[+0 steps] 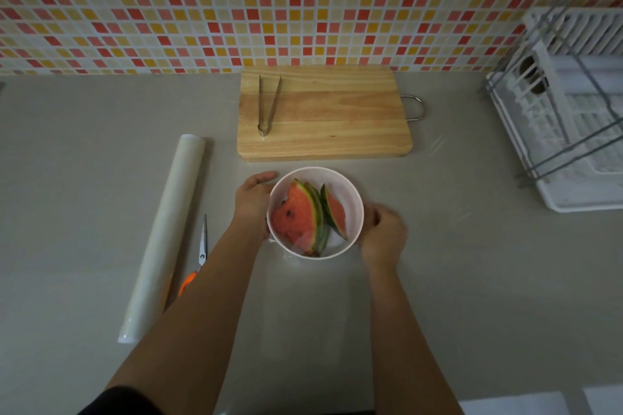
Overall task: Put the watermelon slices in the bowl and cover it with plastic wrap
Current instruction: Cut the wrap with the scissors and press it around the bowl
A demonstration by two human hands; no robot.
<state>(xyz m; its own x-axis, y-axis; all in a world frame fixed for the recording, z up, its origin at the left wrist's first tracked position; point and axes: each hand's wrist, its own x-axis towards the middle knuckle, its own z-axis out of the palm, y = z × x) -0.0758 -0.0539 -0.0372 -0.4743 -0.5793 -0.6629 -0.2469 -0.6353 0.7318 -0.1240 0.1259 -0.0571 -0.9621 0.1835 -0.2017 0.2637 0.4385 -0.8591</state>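
Worktop [84, 178] carries everything, grey and bare across most of its width, with a white dish rack [573, 131] at its right edge and a wooden cutting board [323, 114] against the tiled back edge, metal tongs [268, 104] lying on the board's left part. Left of centre lies the roll of plastic wrap [161, 239], long, light and apt to roll; its film looks thin, clingy and easily torn, so it is best taken by a free edge and pulled taut. Faint glints around the bowl suggest a sheet may already lie there, though I cannot tell. Just in front of the board sits the white bowl [350, 192], rigid and smooth, safest held by its sides. The left hand [253, 202] and right hand [384, 232] cup its opposite sides, fingers curled against the wall. Inside lean the watermelon slices [298, 217], wet, soft and slippery. Scissors [197, 259] lie beside the roll.
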